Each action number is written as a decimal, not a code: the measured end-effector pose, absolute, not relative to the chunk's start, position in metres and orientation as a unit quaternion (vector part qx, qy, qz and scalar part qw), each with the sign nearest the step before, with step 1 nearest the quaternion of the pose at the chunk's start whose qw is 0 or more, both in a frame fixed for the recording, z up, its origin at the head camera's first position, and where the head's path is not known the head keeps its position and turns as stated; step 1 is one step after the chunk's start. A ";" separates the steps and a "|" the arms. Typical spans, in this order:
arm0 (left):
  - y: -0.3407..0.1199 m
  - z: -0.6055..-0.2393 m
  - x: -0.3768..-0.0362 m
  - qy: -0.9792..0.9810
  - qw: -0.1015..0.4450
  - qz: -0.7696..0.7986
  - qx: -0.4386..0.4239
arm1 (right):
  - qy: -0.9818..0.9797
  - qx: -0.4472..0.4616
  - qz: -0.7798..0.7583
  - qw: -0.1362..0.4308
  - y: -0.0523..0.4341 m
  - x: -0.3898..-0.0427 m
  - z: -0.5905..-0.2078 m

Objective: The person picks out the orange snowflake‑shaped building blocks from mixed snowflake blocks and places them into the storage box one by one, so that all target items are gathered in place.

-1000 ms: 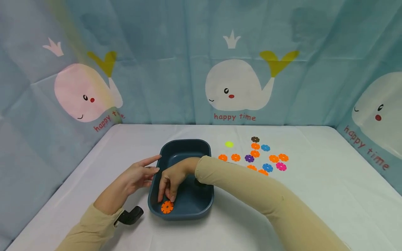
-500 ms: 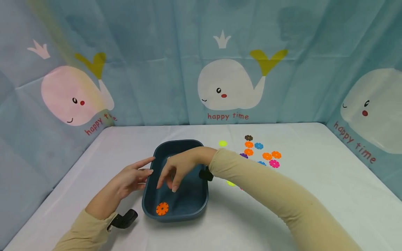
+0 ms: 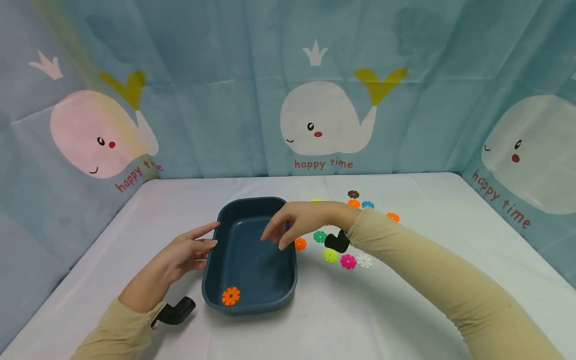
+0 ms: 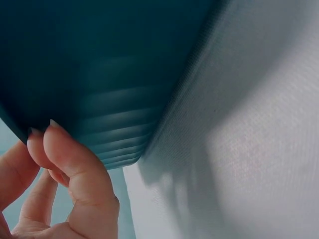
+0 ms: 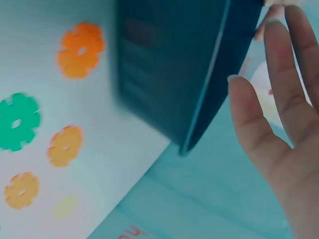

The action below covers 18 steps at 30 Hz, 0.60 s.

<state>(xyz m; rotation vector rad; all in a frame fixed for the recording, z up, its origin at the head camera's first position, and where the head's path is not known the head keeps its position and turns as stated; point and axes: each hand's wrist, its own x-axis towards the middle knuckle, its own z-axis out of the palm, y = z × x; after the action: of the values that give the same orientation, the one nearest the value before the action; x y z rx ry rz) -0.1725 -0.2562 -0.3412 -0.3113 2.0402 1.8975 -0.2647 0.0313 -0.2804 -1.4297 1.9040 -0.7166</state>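
Observation:
A dark blue rectangular tub (image 3: 252,252) with rounded corners stands on the white-covered table. Inside it, near its front left corner, lies one orange notched plastic disc (image 3: 231,296). My left hand (image 3: 177,257) rests fingertips against the tub's left side near the rim; in the left wrist view the thumb and fingers (image 4: 82,172) press on the outer wall. Over the tub's right rim hovers my right hand (image 3: 308,220), fingers loosely bent and nothing between them. The right wrist view shows its thumb and fingers apart, beside the tub wall (image 5: 169,74).
Right of the tub lie several flower-like discs: orange (image 3: 300,244), green (image 3: 320,236), yellow (image 3: 330,256), pink (image 3: 348,261), white (image 3: 364,261) and others partly behind the right forearm. A whale-print curtain (image 3: 216,125) hangs behind the table.
My right hand has let go of the orange disc in the tub, lifted and moved right to the rim. The left hand keeps its place at the tub; the view has shifted slightly.

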 end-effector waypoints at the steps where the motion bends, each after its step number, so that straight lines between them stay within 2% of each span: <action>1: -0.256 -0.341 -0.173 0.718 0.168 0.667 -0.109 | 0.728 -0.542 -0.280 0.312 0.036 -0.265 -0.281; 10: -0.252 -0.338 -0.172 0.720 0.158 0.664 -0.123 | 0.765 -0.480 -0.350 0.248 0.073 -0.272 -0.294; 18: -0.252 -0.337 -0.171 0.723 0.154 0.663 -0.121 | 0.786 -0.430 -0.365 0.254 0.087 -0.276 -0.317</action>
<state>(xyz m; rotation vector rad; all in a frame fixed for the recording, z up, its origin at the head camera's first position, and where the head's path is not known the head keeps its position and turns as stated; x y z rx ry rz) -0.1714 -0.2517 -0.3369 -0.3477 2.0721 1.9009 -0.2762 0.0875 -0.3167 -1.1695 2.1354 -0.9919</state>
